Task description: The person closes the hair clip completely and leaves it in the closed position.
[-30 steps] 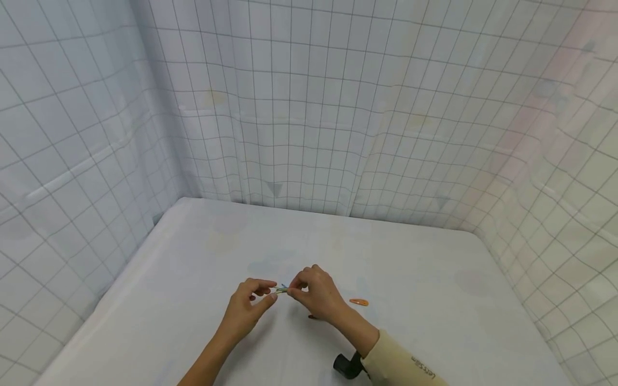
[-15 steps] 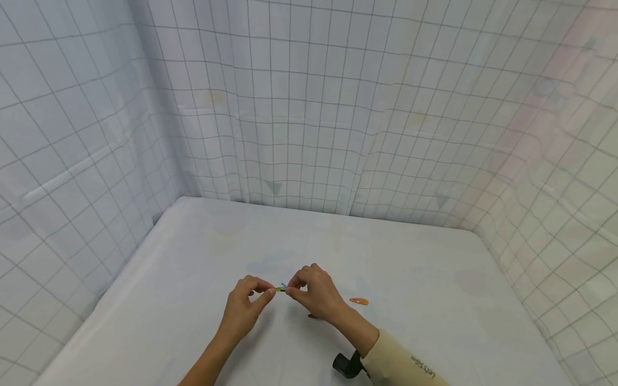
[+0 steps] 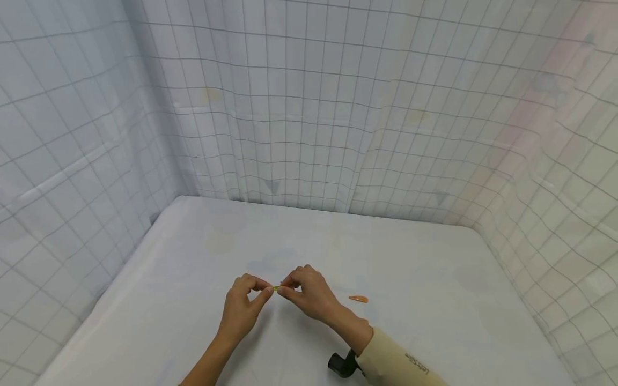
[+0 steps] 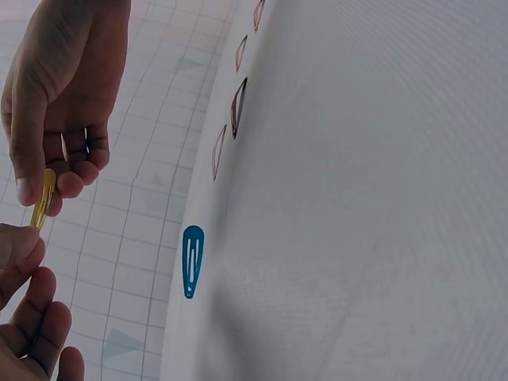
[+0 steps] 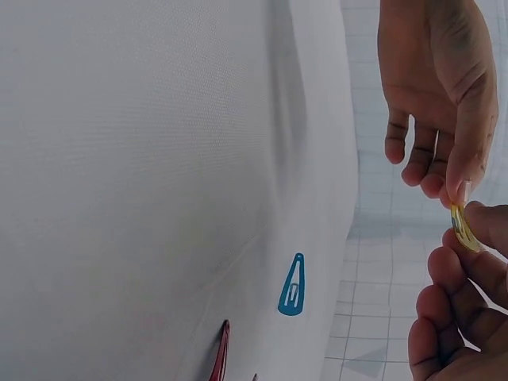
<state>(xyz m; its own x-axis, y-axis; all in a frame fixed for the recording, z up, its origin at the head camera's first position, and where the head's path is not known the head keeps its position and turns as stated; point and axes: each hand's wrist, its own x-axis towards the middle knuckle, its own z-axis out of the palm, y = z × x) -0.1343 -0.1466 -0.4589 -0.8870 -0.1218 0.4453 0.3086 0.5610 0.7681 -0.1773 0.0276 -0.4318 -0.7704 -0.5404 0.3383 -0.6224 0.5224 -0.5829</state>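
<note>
A yellow-green snap hair clip [image 3: 276, 288] is held above the table between both hands. My left hand [image 3: 241, 304] pinches one end between thumb and forefinger. The other end is pinched by my right hand [image 3: 311, 294], whose fingers cover part of the clip. In the left wrist view the yellow clip [image 4: 45, 194] slants between the two sets of fingertips; the right wrist view shows the same clip [image 5: 463, 228] from the other side. Whether it is snapped open or closed I cannot tell. A blue snap clip [image 5: 293, 286] lies on the table near the hands.
An orange clip [image 3: 358, 298] lies right of my right hand. Several reddish-brown clips, one of them a dark clip [image 4: 238, 107], lie in the left wrist view. A black device [image 3: 343, 364] sits at my right sleeve [image 3: 396, 359]. Gridded white curtains [image 3: 289, 107] surround the white table [image 3: 410, 268].
The left thumb and forefinger, parted around the clip's end a second ago, have come together on it. The right hand has shifted slightly left, covering more of the clip and the blue one behind.
</note>
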